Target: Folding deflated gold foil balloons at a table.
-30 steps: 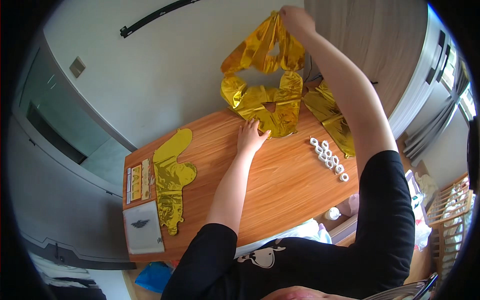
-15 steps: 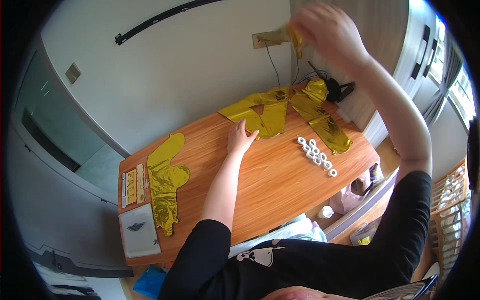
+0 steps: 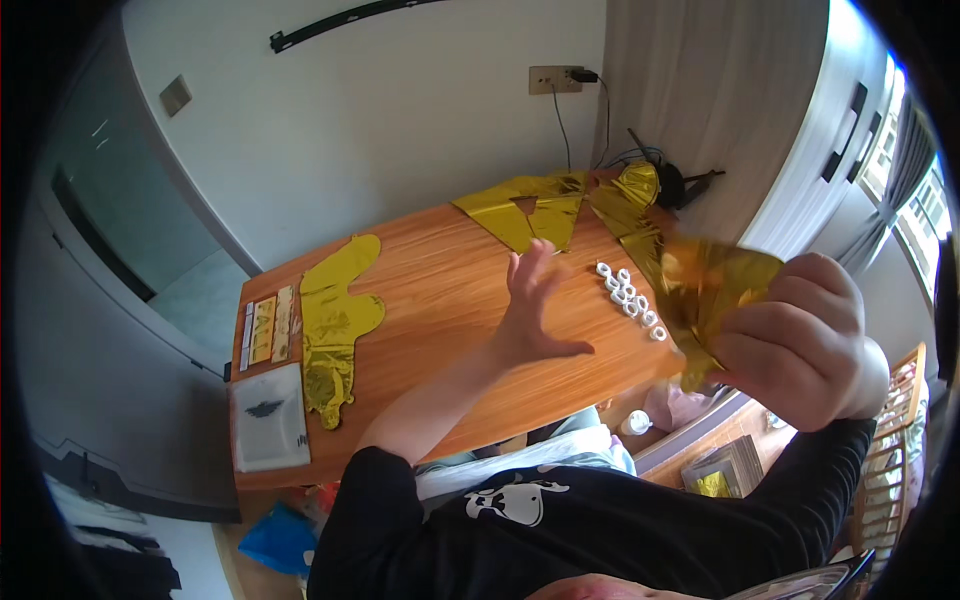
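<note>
A crumpled, flat gold foil balloon point(image 3: 715, 285) hangs from my right hand point(image 3: 805, 335), which is closed on one side of it above the table's right end. Raised over the middle of the table, my left hand point(image 3: 540, 310) is open with fingers spread, holding nothing. Beyond it lies a flat gold foil balloon point(image 3: 490, 205) with a triangular gap. Another gold foil balloon point(image 3: 625, 215) lies at the far right corner, partly covered by the held one. On the left side rests a long curved gold foil balloon point(image 3: 340, 300).
Several small white rolls point(image 3: 619, 297) cluster on the wooden table point(image 3: 430, 330). A clear-white packet point(image 3: 270, 415) and printed strips point(image 3: 263, 330) lie at its left edge. A black object point(image 3: 680, 185) and cables occupy the far right corner. A white bottle point(image 3: 635, 423) stands below the near edge.
My right hand has come down from high near the wall, bringing the foil balloon over the table's right side. My left hand has lifted off the middle balloon and opened toward the right.
</note>
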Demonstrator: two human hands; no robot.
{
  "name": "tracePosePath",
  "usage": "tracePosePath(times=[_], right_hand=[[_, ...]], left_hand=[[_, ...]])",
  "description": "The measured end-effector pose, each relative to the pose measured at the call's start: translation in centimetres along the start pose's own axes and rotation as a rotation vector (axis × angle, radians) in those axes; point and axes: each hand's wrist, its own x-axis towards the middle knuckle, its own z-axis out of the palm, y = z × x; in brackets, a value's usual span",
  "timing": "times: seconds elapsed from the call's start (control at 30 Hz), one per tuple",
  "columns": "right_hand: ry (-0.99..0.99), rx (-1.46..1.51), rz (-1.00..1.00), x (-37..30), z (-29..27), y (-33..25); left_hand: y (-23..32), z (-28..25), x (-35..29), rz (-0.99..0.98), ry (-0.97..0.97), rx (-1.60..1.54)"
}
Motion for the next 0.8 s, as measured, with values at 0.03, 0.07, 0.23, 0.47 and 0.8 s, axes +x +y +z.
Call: tracePosePath(times=[0.03, 0.07, 0.23, 0.47, 0.8], right_hand=[[0.026, 0.092, -0.006, 0.2, -0.1, 0.0], [0.025, 0.095, -0.014, 0.7, -0.2, -0.1], [0.084, 0.398, 0.003, 2.7, 1.2, 0.9], [-0.01, 0.748, -0.166, 6.5, 6.7, 1.8], [0.055, 0.761, 0.127, 6.2, 10.0, 4.2]], left_hand=[[1.8, -2.3, 0.9, 0.18, -0.181, 0.167], [3.0, -4.0, 1.4, 0.363, -0.362, 0.333], [9.2, -4.1, -0.8, -0.318, -0.263, -0.737], [12.9, -6.7, 1.5, -0.301, -0.559, -0.724], [13.6, -9.9, -1.4, -0.802, -0.419, -0.678]])
